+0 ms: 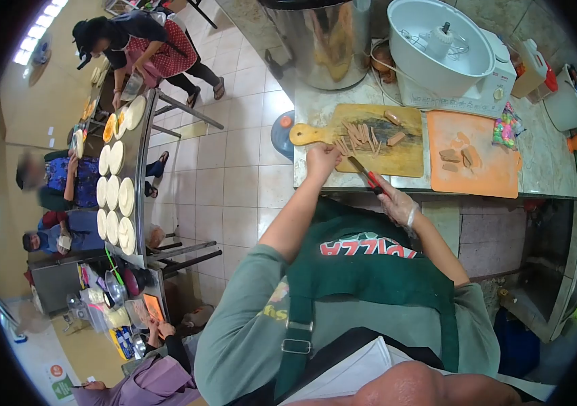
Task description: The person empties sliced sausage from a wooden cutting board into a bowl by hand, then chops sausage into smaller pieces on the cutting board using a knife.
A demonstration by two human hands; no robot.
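My right hand, in a clear plastic glove, is closed round the red and black handle of a knife. The blade points away to the left, over the near edge of a wooden cutting board. At the board's near left corner, below its round handle, is my left hand, fingers drawn together; what they hold, if anything, is hidden. Thin sausage strips lie loosely heaped just beyond the blade. Two thicker sausage pieces rest to their right.
An orange cutting board bearing more sausage pieces lies to the right. Behind stand a large metal pot, a white mixer and a bag of colourful items. Co-workers stand around a table with round dough bases at left.
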